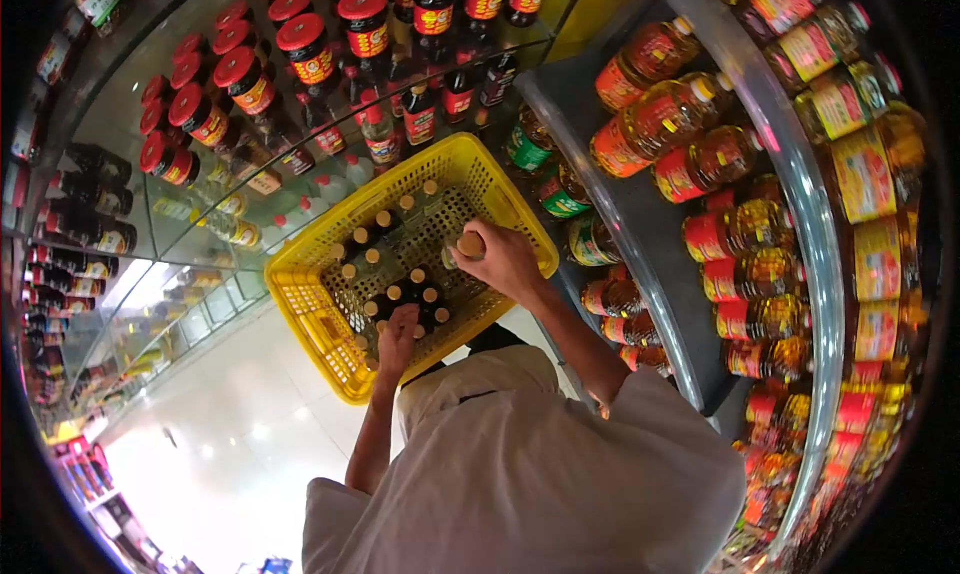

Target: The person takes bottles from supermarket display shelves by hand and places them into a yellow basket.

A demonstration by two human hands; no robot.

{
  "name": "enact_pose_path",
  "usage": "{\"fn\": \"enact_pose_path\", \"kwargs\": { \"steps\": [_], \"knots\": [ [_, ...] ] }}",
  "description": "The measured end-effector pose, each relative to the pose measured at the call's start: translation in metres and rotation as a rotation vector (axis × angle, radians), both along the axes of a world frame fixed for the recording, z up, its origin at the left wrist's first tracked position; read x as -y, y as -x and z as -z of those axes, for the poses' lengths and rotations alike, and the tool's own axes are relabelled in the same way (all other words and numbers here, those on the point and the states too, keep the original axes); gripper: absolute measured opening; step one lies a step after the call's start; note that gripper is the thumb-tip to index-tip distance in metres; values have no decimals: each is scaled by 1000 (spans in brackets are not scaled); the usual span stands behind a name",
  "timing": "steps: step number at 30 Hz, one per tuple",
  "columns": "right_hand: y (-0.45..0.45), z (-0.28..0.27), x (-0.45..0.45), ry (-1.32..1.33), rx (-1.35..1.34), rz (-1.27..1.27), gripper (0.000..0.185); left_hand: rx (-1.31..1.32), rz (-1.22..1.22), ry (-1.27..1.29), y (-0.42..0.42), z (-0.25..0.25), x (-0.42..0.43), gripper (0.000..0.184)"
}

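A yellow plastic basket with perforated walls sits tilted in front of my body, holding several bottles with tan caps. Some of these are clear and some dark. Over the basket's right side, my right hand is closed around a clear bottle near its tan cap. My left hand is over the lower part of the basket, beside the dark bottles, with its fingers close together at their caps. Whether those fingers grip a bottle is too small to tell.
Glass shelves at the upper left carry red-lidded jars and small bottles. On the right, dark shelves with a clear curved edge hold rows of oil bottles. Pale floor tiles show at the lower left.
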State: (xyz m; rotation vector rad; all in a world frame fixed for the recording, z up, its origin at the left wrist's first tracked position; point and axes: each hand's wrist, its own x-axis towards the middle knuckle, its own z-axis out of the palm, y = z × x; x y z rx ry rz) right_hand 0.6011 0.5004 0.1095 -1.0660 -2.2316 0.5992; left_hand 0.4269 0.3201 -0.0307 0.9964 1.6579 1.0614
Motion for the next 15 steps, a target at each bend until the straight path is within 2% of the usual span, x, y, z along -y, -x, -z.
{"fn": "enact_pose_path", "kwargs": {
  "steps": [2,4,6,8,10,15],
  "knots": [
    [4,23,-23,183,165,-79,30,-76,-58,52,-12,-4,2,31],
    [5,59,-45,198,151,-165,29,-152,-115,105,-24,-15,4,31],
    [10,83,-61,290,279,-213,28,-219,-165,147,-37,-27,6,29],
    [16,107,-72,308,259,-265,29,-183,-265,134,-46,-14,15,28],
    [19,129,-84,307,306,-284,30,-253,-277,128,-51,-12,19,26],
    [36,146,-93,380,331,-313,32,-270,-363,159,-61,-21,28,26]
  ]
}}
